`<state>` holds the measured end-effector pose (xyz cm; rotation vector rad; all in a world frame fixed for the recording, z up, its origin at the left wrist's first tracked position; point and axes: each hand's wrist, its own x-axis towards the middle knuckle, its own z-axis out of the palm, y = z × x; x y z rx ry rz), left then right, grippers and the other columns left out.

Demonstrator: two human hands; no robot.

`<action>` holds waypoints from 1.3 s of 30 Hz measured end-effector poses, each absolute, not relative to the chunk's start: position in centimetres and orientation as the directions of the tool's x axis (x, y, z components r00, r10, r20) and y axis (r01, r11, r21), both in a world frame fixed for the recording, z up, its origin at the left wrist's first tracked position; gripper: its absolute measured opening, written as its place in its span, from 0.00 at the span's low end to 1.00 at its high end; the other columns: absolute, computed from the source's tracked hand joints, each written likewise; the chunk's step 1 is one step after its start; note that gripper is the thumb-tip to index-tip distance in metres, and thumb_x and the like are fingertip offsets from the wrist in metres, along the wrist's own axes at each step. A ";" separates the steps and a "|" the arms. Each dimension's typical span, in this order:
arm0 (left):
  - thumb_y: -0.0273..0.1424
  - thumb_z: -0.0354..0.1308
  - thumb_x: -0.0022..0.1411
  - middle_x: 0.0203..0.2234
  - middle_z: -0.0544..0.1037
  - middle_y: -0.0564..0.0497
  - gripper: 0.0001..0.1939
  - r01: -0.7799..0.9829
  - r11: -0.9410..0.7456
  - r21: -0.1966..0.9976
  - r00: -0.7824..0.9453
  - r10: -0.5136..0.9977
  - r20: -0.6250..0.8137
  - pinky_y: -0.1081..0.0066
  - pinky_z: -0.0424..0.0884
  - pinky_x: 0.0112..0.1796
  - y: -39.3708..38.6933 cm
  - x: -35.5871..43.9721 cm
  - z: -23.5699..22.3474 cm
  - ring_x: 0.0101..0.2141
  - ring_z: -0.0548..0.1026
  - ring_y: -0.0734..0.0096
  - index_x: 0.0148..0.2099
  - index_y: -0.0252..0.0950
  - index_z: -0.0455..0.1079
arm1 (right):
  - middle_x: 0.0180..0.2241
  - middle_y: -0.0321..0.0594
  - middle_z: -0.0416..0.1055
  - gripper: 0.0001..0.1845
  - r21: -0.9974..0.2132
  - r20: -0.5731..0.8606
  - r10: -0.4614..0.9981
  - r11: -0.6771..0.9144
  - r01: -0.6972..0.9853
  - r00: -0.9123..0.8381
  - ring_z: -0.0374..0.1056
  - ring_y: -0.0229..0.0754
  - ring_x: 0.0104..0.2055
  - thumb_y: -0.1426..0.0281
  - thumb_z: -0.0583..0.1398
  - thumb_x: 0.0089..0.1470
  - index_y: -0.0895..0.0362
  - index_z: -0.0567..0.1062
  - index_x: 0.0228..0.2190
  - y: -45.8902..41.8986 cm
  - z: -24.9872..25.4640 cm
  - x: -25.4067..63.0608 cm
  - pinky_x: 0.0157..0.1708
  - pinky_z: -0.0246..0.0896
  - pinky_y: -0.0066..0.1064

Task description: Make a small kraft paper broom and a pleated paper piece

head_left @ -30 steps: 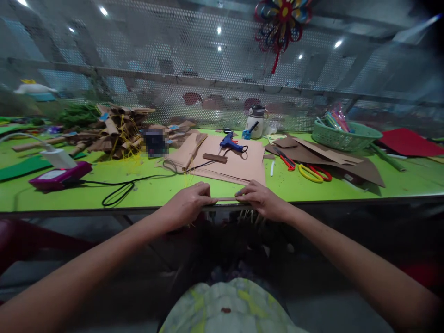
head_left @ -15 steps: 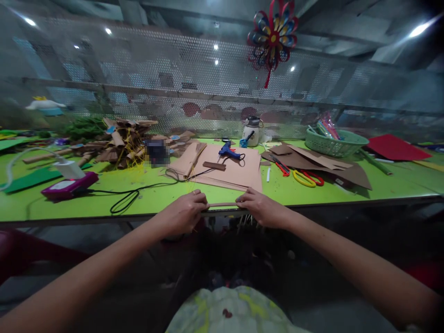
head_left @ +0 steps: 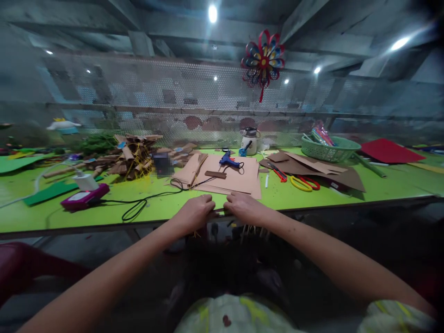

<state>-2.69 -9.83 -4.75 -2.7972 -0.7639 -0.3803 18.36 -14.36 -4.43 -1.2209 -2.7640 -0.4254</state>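
At the table's front edge, my left hand (head_left: 194, 211) and my right hand (head_left: 247, 208) are both closed on a thin strip of brown paper (head_left: 219, 212). Only a short piece of it shows between my fingertips; my hands hide the rest. Just beyond them lies a stack of light brown paper sheets (head_left: 239, 185). On that stack rest a blue glue gun (head_left: 229, 160), a small dark brown paper piece (head_left: 215, 174) and a folded brown paper bundle (head_left: 194, 171).
Left are a purple power block (head_left: 85, 198) with a black cord (head_left: 133, 212) and heaped paper rolls (head_left: 132, 157). Right are yellow-handled scissors (head_left: 300, 183), dark brown paper (head_left: 312, 170) and a green basket (head_left: 331, 150). A lidded jar (head_left: 249, 141) stands behind.
My hands have come closer together along the strip, so less of it shows between them. The camera view has tilted up, and the table items appear lower.
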 end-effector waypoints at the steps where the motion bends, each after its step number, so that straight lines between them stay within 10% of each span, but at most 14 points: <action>1: 0.32 0.49 0.64 0.26 0.68 0.49 0.13 0.521 -0.840 -0.149 0.832 0.461 0.309 0.71 0.59 0.26 -9.6 -2.2 -4.7 0.24 0.64 0.71 0.31 0.33 0.70 | 0.32 0.45 0.68 0.05 0.216 0.198 0.704 0.648 0.731 -0.682 0.61 0.46 0.38 0.76 0.56 0.57 0.61 0.72 0.34 -14.2 -4.5 18.5 0.37 0.56 0.33; 16: 0.24 0.45 0.65 0.25 0.68 0.50 0.08 0.492 -0.862 -0.120 0.816 0.408 0.409 0.71 0.60 0.29 -10.8 -1.3 -4.2 0.28 0.65 0.68 0.35 0.35 0.65 | 0.30 0.40 0.71 0.07 -0.163 0.469 0.724 0.634 0.756 -0.506 0.65 0.37 0.32 0.72 0.53 0.61 0.61 0.70 0.35 -15.1 -4.5 19.5 0.33 0.58 0.25; 26: 0.30 0.48 0.65 0.23 0.72 0.52 0.10 0.335 -0.923 0.191 0.850 0.384 0.361 0.75 0.57 0.26 -16.2 -1.9 -0.7 0.25 0.68 0.74 0.33 0.35 0.67 | 0.21 0.37 0.70 0.07 -0.313 0.577 0.676 0.702 0.640 -0.459 0.61 0.35 0.21 0.72 0.58 0.55 0.59 0.72 0.26 -21.7 -1.4 19.3 0.22 0.50 0.25; 39: 0.29 0.45 0.67 0.24 0.70 0.52 0.10 0.203 -0.933 0.298 0.901 0.297 0.317 0.74 0.57 0.28 -17.8 -3.0 -0.2 0.27 0.66 0.74 0.34 0.36 0.65 | 0.31 0.37 0.73 0.13 -0.409 0.271 0.746 0.662 0.628 -0.609 0.67 0.38 0.33 0.78 0.51 0.58 0.53 0.72 0.38 -25.0 -0.1 20.6 0.32 0.56 0.26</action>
